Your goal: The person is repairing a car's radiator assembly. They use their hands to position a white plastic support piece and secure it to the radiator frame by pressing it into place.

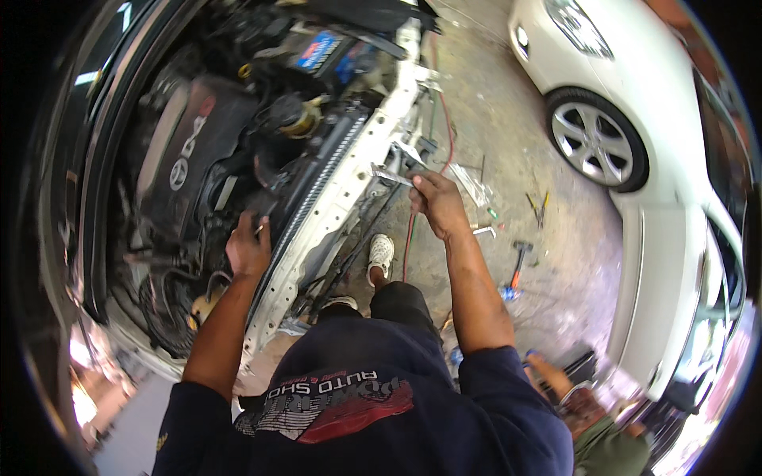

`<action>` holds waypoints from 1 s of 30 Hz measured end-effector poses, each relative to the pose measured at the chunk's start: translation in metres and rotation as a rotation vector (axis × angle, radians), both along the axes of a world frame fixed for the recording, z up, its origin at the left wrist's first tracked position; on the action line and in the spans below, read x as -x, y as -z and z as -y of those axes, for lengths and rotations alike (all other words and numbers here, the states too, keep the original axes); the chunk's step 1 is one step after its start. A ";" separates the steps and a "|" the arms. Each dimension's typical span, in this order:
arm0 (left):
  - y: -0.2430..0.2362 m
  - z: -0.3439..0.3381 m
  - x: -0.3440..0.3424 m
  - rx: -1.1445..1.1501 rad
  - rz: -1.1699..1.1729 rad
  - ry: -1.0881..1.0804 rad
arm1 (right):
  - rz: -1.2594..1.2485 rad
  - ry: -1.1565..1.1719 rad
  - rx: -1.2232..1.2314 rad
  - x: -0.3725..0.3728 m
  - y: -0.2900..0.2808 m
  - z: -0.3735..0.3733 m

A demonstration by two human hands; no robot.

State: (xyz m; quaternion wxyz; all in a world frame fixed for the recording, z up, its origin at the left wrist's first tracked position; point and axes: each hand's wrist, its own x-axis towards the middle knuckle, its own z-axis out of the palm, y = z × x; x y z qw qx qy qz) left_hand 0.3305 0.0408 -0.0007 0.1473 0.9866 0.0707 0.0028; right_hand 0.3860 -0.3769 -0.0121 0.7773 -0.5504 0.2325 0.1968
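Note:
My right hand (436, 205) is closed round the end of a slim silver wrench-like tool (390, 175), its thumb on top. The tool's far end reaches left to the front edge of the white metal front frame (337, 186) of a car with its engine bay exposed. My left hand (248, 247) is over the engine bay, just left of the radiator (317, 163). Its fingers are curled together, and what they hold, if anything, is too blurred to make out. Beyond it lies the dark engine cover (194, 155).
A battery (321, 51) sits at the far side of the bay. On the floor to the right are pliers (539, 209), a hammer (519, 262) and a red hose (449, 143). A white car (591, 67) stands at right; another person (607, 440) is low at the lower right.

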 end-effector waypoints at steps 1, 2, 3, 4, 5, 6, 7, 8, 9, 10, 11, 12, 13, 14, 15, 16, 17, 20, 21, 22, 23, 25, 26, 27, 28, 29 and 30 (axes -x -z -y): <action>0.003 -0.004 0.002 0.000 -0.002 0.000 | 0.003 0.029 -0.139 0.000 -0.005 0.008; 0.006 -0.005 0.001 0.002 -0.006 0.006 | 0.012 0.063 -0.275 0.001 -0.005 0.020; 0.010 -0.004 0.002 0.009 0.001 0.018 | 0.043 -0.026 -0.353 0.008 0.007 0.037; 0.011 -0.006 0.003 0.009 0.008 0.021 | 0.025 -0.047 -0.367 0.020 0.013 0.041; 0.012 -0.008 0.002 0.009 0.016 0.021 | 0.008 -0.070 -0.381 0.033 0.018 0.043; 0.011 -0.005 -0.002 0.028 0.052 0.050 | -0.009 -0.098 -0.398 0.046 0.023 0.044; 0.008 0.000 -0.001 0.046 0.085 0.067 | -0.031 -0.144 -0.422 0.061 0.031 0.042; 0.005 0.004 -0.001 0.066 0.117 0.082 | -0.012 -0.160 -0.339 0.076 0.040 0.036; 0.004 0.003 -0.002 0.074 0.092 0.090 | 0.005 -0.187 -0.257 0.089 0.043 0.026; 0.003 0.002 -0.005 0.059 0.084 0.107 | 0.022 -0.213 -0.171 0.101 0.048 0.017; 0.002 0.002 -0.007 0.045 0.075 0.122 | 0.084 -0.175 -0.116 0.113 0.065 0.009; -0.002 0.006 -0.010 0.033 0.067 0.133 | 0.101 -0.163 -0.109 0.121 0.066 0.003; -0.007 0.010 -0.011 0.042 0.096 0.160 | 0.116 -0.151 -0.101 0.129 0.067 -0.002; -0.011 0.013 -0.013 0.053 0.124 0.186 | 0.130 -0.141 -0.093 0.136 0.067 -0.007; -0.021 0.017 -0.012 0.057 0.153 0.201 | 0.031 -0.117 -0.149 0.138 0.049 -0.010; -0.028 0.024 -0.015 0.248 0.037 0.167 | 0.021 -0.116 -0.127 0.140 0.038 -0.009; -0.035 0.031 -0.020 0.438 -0.079 0.127 | 0.009 -0.117 -0.104 0.142 0.029 -0.009; -0.115 0.123 -0.020 1.169 -0.750 -0.440 | 0.106 -0.129 0.099 0.144 -0.005 -0.013; -0.128 0.142 -0.017 1.160 -0.763 -0.491 | 0.145 -0.165 0.144 0.142 -0.021 -0.014; -0.118 0.132 -0.014 1.337 -0.851 -0.304 | 0.189 -0.199 0.188 0.139 -0.042 -0.016; -0.113 0.130 -0.014 1.404 -1.003 -0.313 | 0.297 -0.182 0.223 0.137 -0.056 -0.020; -0.111 0.147 -0.010 1.525 -1.063 -0.283 | 0.501 -0.122 0.329 0.134 -0.076 -0.018; -0.110 0.155 -0.009 1.587 -1.101 -0.259 | 0.565 -0.134 0.385 0.131 -0.082 -0.019; -0.111 0.163 -0.005 1.608 -1.111 -0.235 | 0.625 -0.149 0.443 0.130 -0.087 -0.019; -0.114 0.169 -0.003 1.629 -1.120 -0.211 | 0.685 -0.164 0.500 0.129 -0.092 -0.019; -0.116 0.172 -0.001 1.649 -1.128 -0.186 | 0.721 -0.185 0.551 0.128 -0.099 -0.018; -0.115 0.172 0.000 1.671 -1.145 -0.158 | 0.730 -0.218 0.604 0.129 -0.102 -0.019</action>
